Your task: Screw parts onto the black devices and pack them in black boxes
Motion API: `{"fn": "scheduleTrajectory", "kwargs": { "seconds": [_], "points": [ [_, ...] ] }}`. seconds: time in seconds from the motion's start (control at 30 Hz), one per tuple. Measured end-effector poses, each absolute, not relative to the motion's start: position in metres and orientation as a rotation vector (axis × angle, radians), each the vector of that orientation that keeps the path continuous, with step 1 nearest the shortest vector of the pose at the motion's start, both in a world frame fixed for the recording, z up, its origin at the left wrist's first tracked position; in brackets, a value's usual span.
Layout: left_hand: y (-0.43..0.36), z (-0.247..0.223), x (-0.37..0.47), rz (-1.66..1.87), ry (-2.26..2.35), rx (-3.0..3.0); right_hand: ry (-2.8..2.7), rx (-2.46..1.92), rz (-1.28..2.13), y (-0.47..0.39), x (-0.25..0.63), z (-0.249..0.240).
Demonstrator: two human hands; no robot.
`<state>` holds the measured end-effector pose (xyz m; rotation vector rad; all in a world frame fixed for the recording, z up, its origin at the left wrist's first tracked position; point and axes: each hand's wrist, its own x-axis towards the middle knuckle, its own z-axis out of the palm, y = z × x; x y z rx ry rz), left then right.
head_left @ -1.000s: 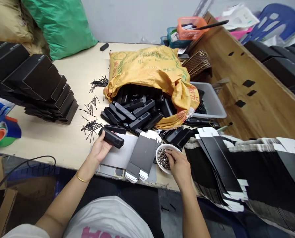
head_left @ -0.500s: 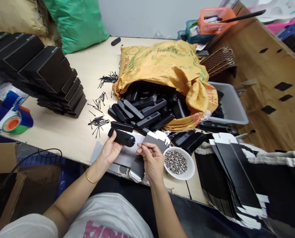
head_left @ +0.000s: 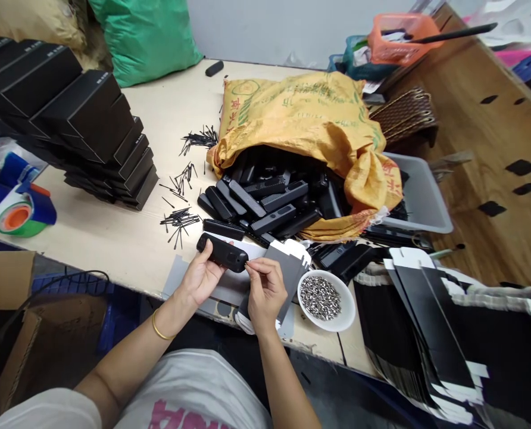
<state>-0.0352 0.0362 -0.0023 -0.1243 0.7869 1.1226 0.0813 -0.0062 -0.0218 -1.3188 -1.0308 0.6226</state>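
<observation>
Just below the frame's centre, the left hand (head_left: 202, 275) grips a black case (head_left: 222, 252) level above the counter (head_left: 113, 238) edge; the right hand (head_left: 264, 290) has thumb and forefinger pressed together at the case's right end, what they pinch too small to tell; best to keep the case steady and line the fingertips squarely with that end; the white bowl (head_left: 337, 319) of small metal pieces sits just right.

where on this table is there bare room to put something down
Bare tabletop lies between the stacked black boxes, the loose black pins and the near edge. Another patch sits beyond the pins, toward the green bag. Around the yellow sack and white bowl it is crowded.
</observation>
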Motion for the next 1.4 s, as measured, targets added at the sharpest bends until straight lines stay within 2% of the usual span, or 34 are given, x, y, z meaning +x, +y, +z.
{"fn": "scheduleTrajectory", "kwargs": {
  "seconds": [0.2, 0.43, 0.7, 0.83, 0.97, 1.2, 1.4],
  "points": [
    [0.034, 0.0, -0.035, 1.123, 0.77, -0.117, -0.974, -1.309, 0.685, -0.008, 0.084, -0.021],
    [0.032, -0.005, -0.032, 1.188, 0.806, -0.039, -1.152, -1.368, 0.577, -0.011, 0.089, -0.024],
    [0.026, 0.018, -0.058, 1.278, 0.765, 0.343, -1.155, -1.44, 0.808, -0.015, 0.109, -0.027],
    [0.032, 0.004, -0.065, 1.131, 0.881, 0.651, -1.165, -1.532, 0.626, -0.009, 0.13, -0.017],
    [0.054, -0.017, -0.064, 1.266, 0.962, 0.473, -1.592, -1.655, 0.397, 0.0, 0.154, -0.009],
    [0.075, -0.029, -0.076, 1.257, 1.031, 0.433, -1.736, -2.142, 0.081, -0.013, 0.227, -0.034],
    [0.091, -0.042, -0.102, 1.307, 1.484, 0.866, -1.818, -2.175, 0.316, -0.022, 0.25, -0.054]
  ]
}}
